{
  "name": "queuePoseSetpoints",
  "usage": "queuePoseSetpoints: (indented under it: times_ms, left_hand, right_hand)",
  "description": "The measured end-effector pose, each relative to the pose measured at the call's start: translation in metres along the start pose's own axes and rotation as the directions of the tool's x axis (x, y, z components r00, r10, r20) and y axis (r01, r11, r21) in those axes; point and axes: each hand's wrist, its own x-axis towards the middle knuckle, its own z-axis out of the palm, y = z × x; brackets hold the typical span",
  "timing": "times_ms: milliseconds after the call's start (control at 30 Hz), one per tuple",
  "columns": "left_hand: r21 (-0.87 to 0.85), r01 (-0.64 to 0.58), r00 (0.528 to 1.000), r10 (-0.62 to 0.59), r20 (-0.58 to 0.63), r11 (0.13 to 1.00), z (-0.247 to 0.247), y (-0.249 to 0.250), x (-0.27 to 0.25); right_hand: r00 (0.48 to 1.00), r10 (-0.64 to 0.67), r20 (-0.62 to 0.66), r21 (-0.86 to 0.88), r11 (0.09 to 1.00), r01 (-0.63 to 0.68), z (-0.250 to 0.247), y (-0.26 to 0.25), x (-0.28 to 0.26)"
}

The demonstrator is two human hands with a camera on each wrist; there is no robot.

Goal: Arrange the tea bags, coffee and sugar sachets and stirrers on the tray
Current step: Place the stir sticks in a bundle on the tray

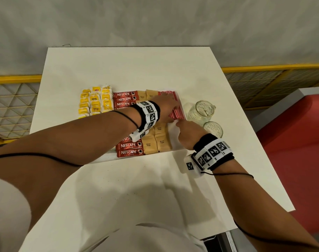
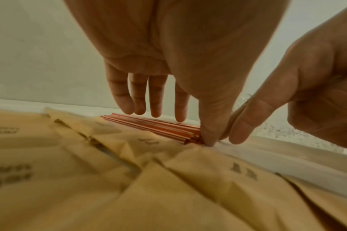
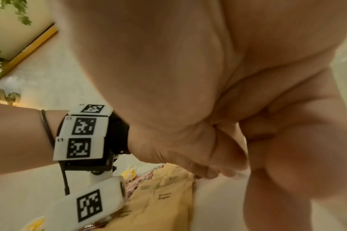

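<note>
On the white tray (image 1: 174,140), left to right, lie yellow tea bags (image 1: 95,103), red coffee sachets (image 1: 125,99), brown sugar sachets (image 1: 161,140) and a bundle of red stirrers (image 1: 178,113). My left hand (image 1: 173,111) reaches across the tray and lies over the stirrers (image 2: 164,126). Its straight fingers touch their far part and its thumb presses their near end. My right hand (image 1: 180,124) comes from the right, its index finger touching the same near end beside the left thumb. Both arms hide part of the coffee and sugar rows.
Two glass jars (image 1: 200,110) (image 1: 213,128) stand on the white table (image 1: 136,188) just right of the tray, close to my right wrist. A red seat (image 1: 291,142) lies beyond the table's right edge. A yellow-framed railing runs behind.
</note>
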Motion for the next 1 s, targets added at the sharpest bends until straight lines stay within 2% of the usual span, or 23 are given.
queuePoseSetpoints:
  times_ms: [267,667,867,1000]
  left_hand:
    - [0.001,-0.025,1.0,0.025,-0.018,1.0,0.0,0.0,0.002]
    - [-0.103,-0.024,0.999,0.02,-0.041,0.994,0.001,-0.004,0.004]
    - [-0.142,-0.047,0.998,0.04,-0.051,0.989,-0.003,-0.007,0.001]
    - [-0.2,-0.022,0.998,0.008,-0.07,0.979,-0.006,-0.014,-0.007]
  right_hand:
    - [1.0,0.025,-0.01,-0.016,1.0,-0.026,0.006,0.001,0.007]
    - [0.999,-0.045,-0.011,0.017,0.999,0.045,0.008,0.001,0.01]
    - [0.999,-0.034,-0.014,0.014,0.999,0.034,0.007,-0.001,0.01]
    - [0.999,-0.036,-0.024,0.039,0.999,0.037,0.005,-0.004,0.009]
